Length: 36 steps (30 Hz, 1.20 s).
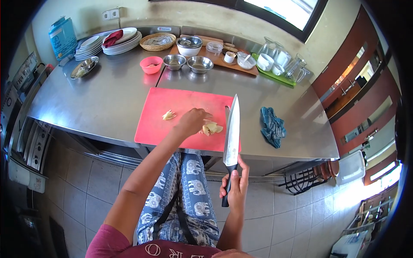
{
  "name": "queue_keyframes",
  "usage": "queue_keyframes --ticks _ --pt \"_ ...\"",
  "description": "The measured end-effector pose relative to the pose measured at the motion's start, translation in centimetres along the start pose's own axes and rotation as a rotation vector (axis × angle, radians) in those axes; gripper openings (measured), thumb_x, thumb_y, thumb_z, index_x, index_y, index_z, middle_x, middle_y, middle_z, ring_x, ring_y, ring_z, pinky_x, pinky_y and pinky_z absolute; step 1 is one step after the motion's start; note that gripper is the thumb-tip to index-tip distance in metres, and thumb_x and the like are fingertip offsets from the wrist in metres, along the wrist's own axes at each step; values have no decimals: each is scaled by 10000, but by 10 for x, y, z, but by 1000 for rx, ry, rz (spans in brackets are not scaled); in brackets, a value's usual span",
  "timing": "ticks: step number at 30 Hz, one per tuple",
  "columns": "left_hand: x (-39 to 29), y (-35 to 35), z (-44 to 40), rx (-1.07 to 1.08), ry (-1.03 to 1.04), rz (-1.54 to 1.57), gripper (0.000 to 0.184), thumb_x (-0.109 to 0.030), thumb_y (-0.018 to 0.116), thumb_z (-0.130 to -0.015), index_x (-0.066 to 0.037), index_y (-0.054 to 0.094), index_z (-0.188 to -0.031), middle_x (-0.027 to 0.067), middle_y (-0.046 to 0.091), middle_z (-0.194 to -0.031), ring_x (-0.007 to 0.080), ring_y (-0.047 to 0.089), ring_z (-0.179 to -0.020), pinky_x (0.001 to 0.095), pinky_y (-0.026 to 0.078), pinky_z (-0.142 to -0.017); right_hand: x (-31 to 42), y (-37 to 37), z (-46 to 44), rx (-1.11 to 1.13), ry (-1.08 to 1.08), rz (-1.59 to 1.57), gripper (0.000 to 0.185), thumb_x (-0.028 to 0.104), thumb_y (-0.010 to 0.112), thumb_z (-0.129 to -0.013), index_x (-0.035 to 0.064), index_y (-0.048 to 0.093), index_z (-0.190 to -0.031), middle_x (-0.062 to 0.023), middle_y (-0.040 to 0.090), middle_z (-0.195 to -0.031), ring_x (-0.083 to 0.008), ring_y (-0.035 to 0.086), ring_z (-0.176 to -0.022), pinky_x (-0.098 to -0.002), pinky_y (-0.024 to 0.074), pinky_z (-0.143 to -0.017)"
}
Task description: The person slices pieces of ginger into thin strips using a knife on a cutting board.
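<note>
My right hand (236,185) is wrapped round the black handle of a large kitchen knife (232,133). The blade points up and away from me, over the right edge of a red cutting board (159,105). On the board, my left hand (192,122) reaches over with its fingers bent loosely to the right, slightly blurred. Just beside those fingers lie pale yellowish peeled pieces (211,128), perhaps ginger or garlic; whether the fingertips touch them is hard to see. A smaller pale piece (168,115) rests apart, further left on the board.
Behind the board stand a pink bowl (151,65) and two steel bowls (200,64). A crumpled blue cloth (272,127) lies to the right. Stacked plates (122,42), a wicker basket (158,41) and a green tray (277,75) with glassware line the back of the steel counter (103,94).
</note>
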<state>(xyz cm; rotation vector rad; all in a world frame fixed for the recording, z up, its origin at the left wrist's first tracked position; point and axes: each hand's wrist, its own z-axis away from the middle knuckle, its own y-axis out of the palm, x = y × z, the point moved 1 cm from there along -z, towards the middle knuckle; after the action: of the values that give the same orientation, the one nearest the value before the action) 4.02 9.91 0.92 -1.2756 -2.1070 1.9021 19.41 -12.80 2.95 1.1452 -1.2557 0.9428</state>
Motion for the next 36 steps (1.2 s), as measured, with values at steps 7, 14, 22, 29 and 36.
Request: queue_keyframes --ticks 7,14,22,29,36 --pt "-2 -18 -12 142 -68 -156 247 -159 718 -754 -90 701 -991 101 696 -958 279 649 -942 390 511 -826 -1 -2 1 2 50 -24 403 230 385 -1044 136 333 -1432 -35 466 -627 -68 413 -417 -206 368 -383" --pt "-1 -26 -13 23 -95 44 169 -146 716 -742 -55 710 -885 87 710 -841 252 681 -815 385 525 -754 -1 2 2 37 3 -4 427 327 400 -1038 155 338 -1424 -48 466 -640 -73 396 -411 -214 361 -372" --pt "-22 -29 -15 165 -45 152 242 -126 753 -684 -65 709 -915 87 708 -872 223 686 -826 366 532 -751 3 1 1 -33 32 -18 411 316 391 -1040 165 341 -1420 -47 465 -639 -77 401 -409 -217 358 -369" --pt "-15 16 -30 18 -61 -281 292 -204 796 -571 -115 691 -829 75 693 -818 271 682 -853 402 540 -699 1 7 1 -54 78 -24 395 228 399 -1039 153 332 -1421 -39 461 -708 -78 425 -453 -216 380 -383" --pt "-39 -6 -27 94 -38 -308 224 -148 794 -575 -55 706 -759 138 689 -774 299 708 -745 390 544 -588 1 15 2 -81 91 16 409 260 378 -1038 183 322 -1436 -44 440 -663 -79 390 -426 -215 356 -368"
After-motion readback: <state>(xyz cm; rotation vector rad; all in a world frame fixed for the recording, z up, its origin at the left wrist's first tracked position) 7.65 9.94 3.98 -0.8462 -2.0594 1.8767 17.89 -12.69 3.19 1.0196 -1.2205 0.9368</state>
